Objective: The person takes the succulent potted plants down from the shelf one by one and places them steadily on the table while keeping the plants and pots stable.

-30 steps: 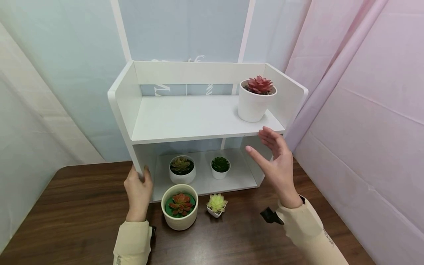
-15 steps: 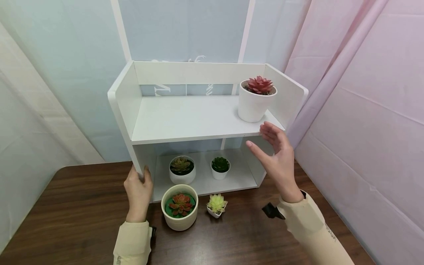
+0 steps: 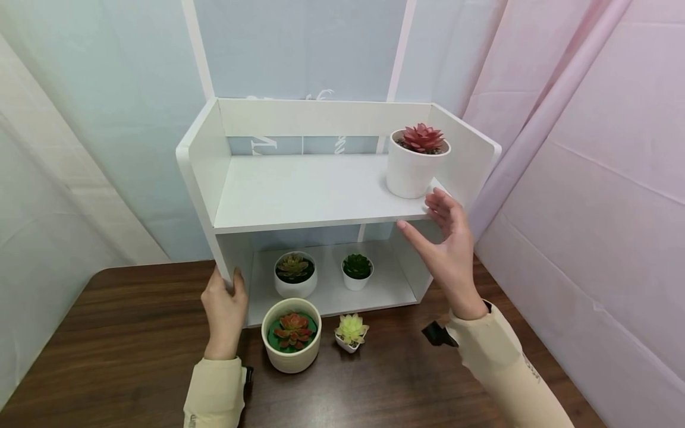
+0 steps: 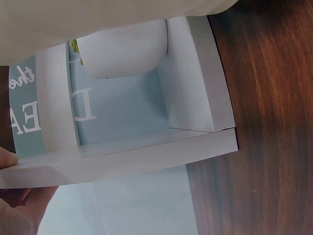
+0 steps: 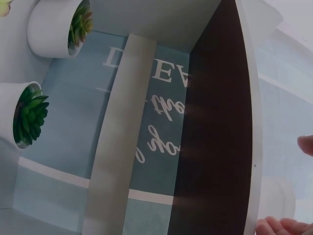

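Note:
A white two-tier shelf (image 3: 299,190) stands on the dark wooden table (image 3: 139,333). My left hand (image 3: 225,309) grips the front edge of its left side panel, thumb inside and fingers outside, as the left wrist view confirms. On the upper tier at the right sits a white pot (image 3: 409,172) with a red succulent (image 3: 423,138). Just below and in front of that pot, my right hand (image 3: 452,255) is raised with thumb and fingers spread apart, holding nothing. Its fingertips are near the upper board's front edge; contact with the pot cannot be made out.
The lower tier bears a round white pot with a brownish succulent (image 3: 295,274) and a smaller one with a dark green succulent (image 3: 356,271). Before the shelf stand a cream pot (image 3: 291,358) with a reddish succulent and a small yellow-green succulent (image 3: 351,331). Fabric hangs behind.
My right hand has risen a little toward the pot with the red succulent, its thumb and fingers still apart. The left hand keeps its grip on the side panel.

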The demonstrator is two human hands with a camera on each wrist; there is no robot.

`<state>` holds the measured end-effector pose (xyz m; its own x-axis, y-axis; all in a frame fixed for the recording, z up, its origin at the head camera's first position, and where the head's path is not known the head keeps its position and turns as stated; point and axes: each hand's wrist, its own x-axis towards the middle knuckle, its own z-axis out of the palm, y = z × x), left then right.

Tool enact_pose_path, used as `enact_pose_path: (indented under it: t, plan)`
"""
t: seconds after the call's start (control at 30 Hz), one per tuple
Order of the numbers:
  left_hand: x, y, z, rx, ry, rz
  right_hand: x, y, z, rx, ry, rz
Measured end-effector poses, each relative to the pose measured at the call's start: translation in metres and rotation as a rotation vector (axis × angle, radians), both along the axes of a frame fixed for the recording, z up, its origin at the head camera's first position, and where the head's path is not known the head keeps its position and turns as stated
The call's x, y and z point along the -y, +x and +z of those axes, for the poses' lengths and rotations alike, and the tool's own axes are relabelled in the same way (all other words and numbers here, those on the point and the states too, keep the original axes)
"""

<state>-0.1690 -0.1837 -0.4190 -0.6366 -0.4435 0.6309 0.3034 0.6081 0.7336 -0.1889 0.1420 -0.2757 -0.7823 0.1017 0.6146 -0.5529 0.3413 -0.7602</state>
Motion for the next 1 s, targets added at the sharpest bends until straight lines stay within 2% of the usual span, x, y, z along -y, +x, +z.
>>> enact_pose_path:
  t: [0.47, 1.0]
  plan:
    - [0.001, 0.000, -0.001, -0.005, -0.008, 0.002, 0.005, -0.005, 0.010, 0.049, 0.023, -0.058]
    - [0.000, -0.001, -0.001, -0.010, -0.003, 0.000, 0.008, -0.008, 0.019, 0.116, 0.115, -0.123]
